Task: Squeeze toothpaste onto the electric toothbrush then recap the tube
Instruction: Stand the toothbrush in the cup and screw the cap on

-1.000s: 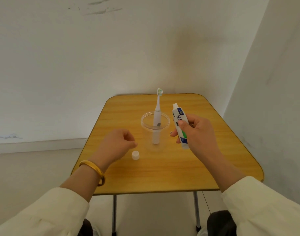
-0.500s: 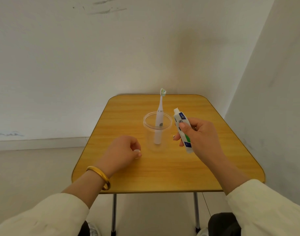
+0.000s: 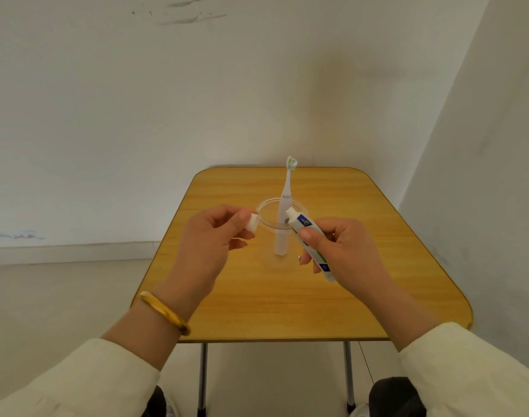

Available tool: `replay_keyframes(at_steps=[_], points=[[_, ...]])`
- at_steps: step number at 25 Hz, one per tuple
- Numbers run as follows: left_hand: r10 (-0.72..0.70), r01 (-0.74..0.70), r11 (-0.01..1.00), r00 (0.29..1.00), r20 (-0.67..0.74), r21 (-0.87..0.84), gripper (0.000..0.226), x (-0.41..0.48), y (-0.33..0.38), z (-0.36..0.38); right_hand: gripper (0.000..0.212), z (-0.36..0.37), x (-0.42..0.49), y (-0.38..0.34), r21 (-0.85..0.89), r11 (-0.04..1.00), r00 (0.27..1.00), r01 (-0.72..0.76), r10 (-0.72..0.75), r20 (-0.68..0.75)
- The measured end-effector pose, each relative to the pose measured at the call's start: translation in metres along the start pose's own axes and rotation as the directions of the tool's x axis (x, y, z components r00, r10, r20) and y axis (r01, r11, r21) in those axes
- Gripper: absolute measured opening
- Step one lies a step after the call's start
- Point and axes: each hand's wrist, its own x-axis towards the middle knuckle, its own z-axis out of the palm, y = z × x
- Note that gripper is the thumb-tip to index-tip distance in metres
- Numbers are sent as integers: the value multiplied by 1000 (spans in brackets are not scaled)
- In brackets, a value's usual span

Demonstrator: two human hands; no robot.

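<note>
Cap (image 3: pixel 252 222) in left hand (image 3: pixel 210 236) grip, tube (image 3: pixel 310 242) in right hand (image 3: pixel 344 251) (nozzle bare), toothbrush (image 3: pixel 284 206) in cup (image 3: pixel 264 210) behind.

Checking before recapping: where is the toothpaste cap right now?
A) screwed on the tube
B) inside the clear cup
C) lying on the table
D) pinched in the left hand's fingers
D: the white cap sits between the left hand fingers, apart from the tube nozzle.

I see wooden table (image 3: pixel 377 266), rounded corners, metal legs, on pale floor (image 3: pixel 62 296). Clear plastic cup (image 3: pixel 264 210) stands near table centre; electric toothbrush (image 3: pixel 285 203) upright inside, head toward 12 o'clock.
</note>
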Motion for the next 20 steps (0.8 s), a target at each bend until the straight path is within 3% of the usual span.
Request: replay_keyframes(at_steps=[12, 20], points=[[-33, 34, 999, 997, 68, -21, 26, -6, 0, 23, 13, 10, -4, -1, -108, 994, 993, 18, -5, 121], [19, -26, 996, 996, 89, 83, 15, -5, -2, 23, 20, 8, -3, -1, -371, 928, 995, 27, 10, 99]])
